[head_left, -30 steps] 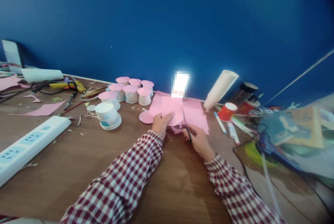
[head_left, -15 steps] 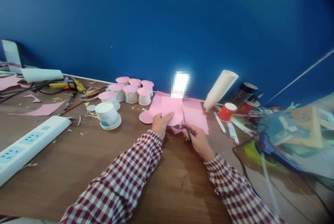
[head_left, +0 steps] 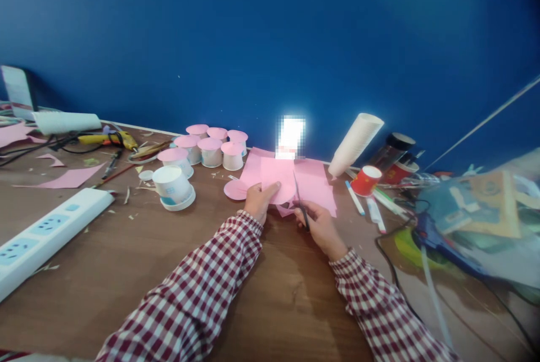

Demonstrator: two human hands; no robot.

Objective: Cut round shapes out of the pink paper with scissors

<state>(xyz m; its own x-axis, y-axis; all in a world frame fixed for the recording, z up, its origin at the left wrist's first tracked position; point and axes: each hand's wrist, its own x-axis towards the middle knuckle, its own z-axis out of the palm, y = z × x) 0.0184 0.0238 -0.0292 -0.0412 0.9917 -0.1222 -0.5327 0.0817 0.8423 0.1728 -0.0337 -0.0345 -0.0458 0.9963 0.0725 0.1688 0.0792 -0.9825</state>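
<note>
My left hand (head_left: 259, 201) pinches a piece of pink paper (head_left: 279, 176), its thumb lying on top. That paper has a rounded lower edge on the right. In my right hand (head_left: 317, 222) is a pair of scissors (head_left: 302, 208), with the blades pointing away from me along the paper's right side. Whether the blades are closed on the paper I cannot tell. Under and behind it lie larger pink sheets (head_left: 314, 182), and a pink paper disc (head_left: 235, 190) rests just left of my left hand.
Several paper cups with pink discs on top (head_left: 211, 151) stand left of centre, near an uncovered paper cup (head_left: 171, 184). A white power strip (head_left: 54, 232) lies at left. On the right are stacked cups (head_left: 356, 145), a red cup (head_left: 367, 181), markers (head_left: 355, 199) and a blue glue gun (head_left: 447, 249).
The view has shifted very slightly. Both hands, the pink paper and the scissors keep nearly the same places.
</note>
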